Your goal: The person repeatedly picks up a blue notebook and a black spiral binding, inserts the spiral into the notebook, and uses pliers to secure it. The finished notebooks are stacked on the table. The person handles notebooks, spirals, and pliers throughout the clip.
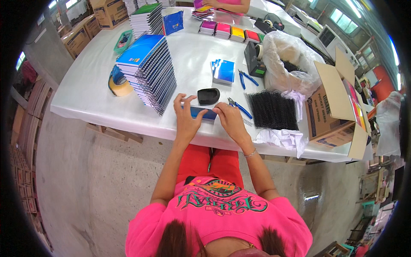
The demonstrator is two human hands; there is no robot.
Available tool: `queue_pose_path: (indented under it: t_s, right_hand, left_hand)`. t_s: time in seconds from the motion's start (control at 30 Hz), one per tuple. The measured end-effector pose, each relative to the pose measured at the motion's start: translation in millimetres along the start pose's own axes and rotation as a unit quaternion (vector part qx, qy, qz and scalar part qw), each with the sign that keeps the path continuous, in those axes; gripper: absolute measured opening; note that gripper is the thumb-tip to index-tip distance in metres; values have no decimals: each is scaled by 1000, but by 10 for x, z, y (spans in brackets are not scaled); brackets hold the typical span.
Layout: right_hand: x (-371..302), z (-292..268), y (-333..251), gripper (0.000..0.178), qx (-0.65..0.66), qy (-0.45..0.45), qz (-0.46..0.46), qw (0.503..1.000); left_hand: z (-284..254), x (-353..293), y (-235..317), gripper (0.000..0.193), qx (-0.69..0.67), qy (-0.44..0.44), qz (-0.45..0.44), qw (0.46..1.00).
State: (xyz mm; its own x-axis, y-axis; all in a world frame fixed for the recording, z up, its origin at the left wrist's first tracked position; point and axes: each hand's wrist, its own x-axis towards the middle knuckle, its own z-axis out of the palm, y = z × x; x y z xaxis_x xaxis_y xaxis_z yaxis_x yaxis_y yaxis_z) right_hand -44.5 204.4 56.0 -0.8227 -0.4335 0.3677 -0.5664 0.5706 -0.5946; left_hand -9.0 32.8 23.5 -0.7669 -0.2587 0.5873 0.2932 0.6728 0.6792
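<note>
Blue pocket notebook [202, 113] is lying flat at the tabletop [85, 92] near edge, both hands' fingers pinching it: left hand [185, 116], right hand [231, 121], steadying its ends.

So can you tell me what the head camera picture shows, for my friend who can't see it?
A person's left hand and right hand hold a small blue notebook at the edge of a white table. A leaning stack of blue spiral notebooks stands to the left, and a pile of black wire coils lies to the right.
</note>
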Motion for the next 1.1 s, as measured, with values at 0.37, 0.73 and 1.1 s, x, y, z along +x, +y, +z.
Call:
queue_pose_path:
  t_s: [0.37, 0.73, 1.1]
  right_hand:
    - [628, 45, 836, 39, -65, -86, -85, 991]
    - [402, 145, 638, 38, 130, -112, -11, 985]
    - [159, 150, 684, 36, 5, -95, -46, 994]
  left_hand:
    - [-115, 10, -186, 52, -97, -76, -72, 990]
    - [-452, 104, -313, 54, -61, -129, -5, 990]
    - [-103, 20, -441, 122, -132, -113, -21, 984]
